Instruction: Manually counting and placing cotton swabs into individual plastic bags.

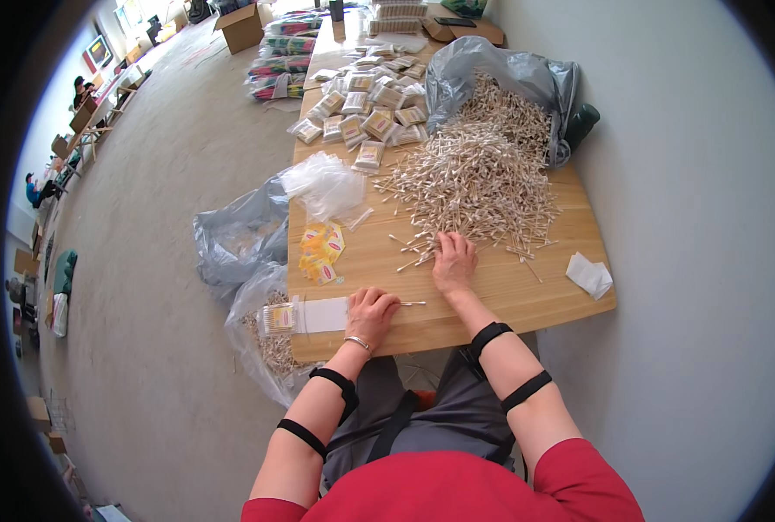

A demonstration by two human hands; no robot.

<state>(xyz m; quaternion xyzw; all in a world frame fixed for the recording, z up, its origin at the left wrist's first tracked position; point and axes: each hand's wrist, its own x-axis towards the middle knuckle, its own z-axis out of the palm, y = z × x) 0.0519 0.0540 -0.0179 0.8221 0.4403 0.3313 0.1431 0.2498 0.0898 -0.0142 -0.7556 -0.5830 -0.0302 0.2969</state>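
Wooden cotton swabs (474, 178), light, thin and snappable, heaped mid-counter (570, 300); right hand (454, 261) spread flat on the heap's near edge, left hand (371, 316) curled around one swab (412, 304), best pinched mid-stick.

One worktop (527, 300) holds one huge heap of cotton swabs (479, 174), too many to count. Two hands are at work: left hand (370, 315), right hand (454, 261). Beyond the fingers lie roughly twenty filled packets (366, 109), and one white tissue (588, 275) sits right of them.
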